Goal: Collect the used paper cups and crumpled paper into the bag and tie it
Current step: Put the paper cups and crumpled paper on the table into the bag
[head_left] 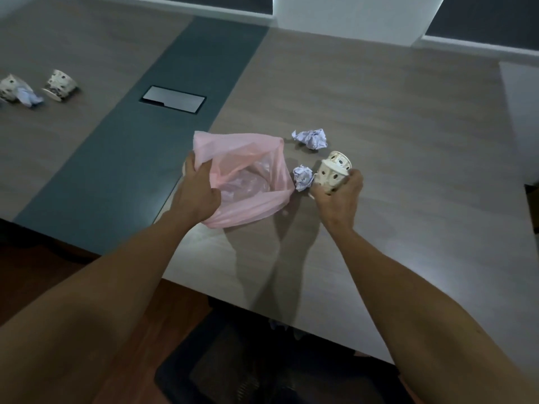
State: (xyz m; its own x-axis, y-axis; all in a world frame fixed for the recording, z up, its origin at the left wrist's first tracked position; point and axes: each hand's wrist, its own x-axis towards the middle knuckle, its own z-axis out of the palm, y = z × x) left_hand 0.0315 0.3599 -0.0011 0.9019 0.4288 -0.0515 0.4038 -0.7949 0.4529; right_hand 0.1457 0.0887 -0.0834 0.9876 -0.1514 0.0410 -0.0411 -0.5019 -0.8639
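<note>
the left hand (pixel 198 193) grips the pink plastic bag (pixel 248 176) by its rim, holding its mouth open for the patterned paper cup (pixel 332 173) clasped in the right hand (pixel 338 199) just beside the bag; a crumpled paper ball (pixel 302 177) lies between them on the surface (pixel 393 126).

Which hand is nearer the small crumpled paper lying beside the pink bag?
Right. The right hand, gripping a paper cup, sits just right of the crumpled paper; the left hand holds the pink bag at its far edge.
</note>
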